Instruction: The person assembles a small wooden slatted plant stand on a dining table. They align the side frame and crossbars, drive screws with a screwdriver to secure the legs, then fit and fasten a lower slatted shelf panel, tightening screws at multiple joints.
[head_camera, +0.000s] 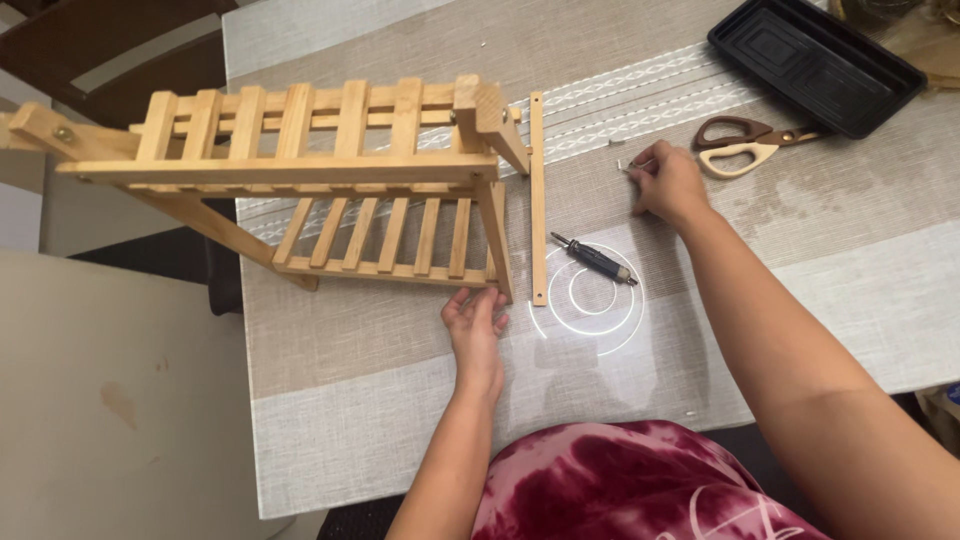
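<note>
We note our left hand (474, 325), fingers loosely curled, touching the lower edge of the wooden slatted rack (320, 180), upper left of frame. Our right hand (668, 183) pinches a small metal screw (630, 167), center right. Between: loose wooden strip (538, 200), screwdriver (596, 261). Upper right: scissors (745, 146), black tray (815, 62). Surface: striped table runner (400, 380).

On the table (860, 300), the rack (330, 180) lies left of the loose slat (538, 200), the screwdriver (596, 260) just right (scissors (745, 145) and tray (815, 62) farther back).

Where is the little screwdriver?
In the head view, the screwdriver lies on the table, just right of the loose wooden slat, between both hands.
</note>
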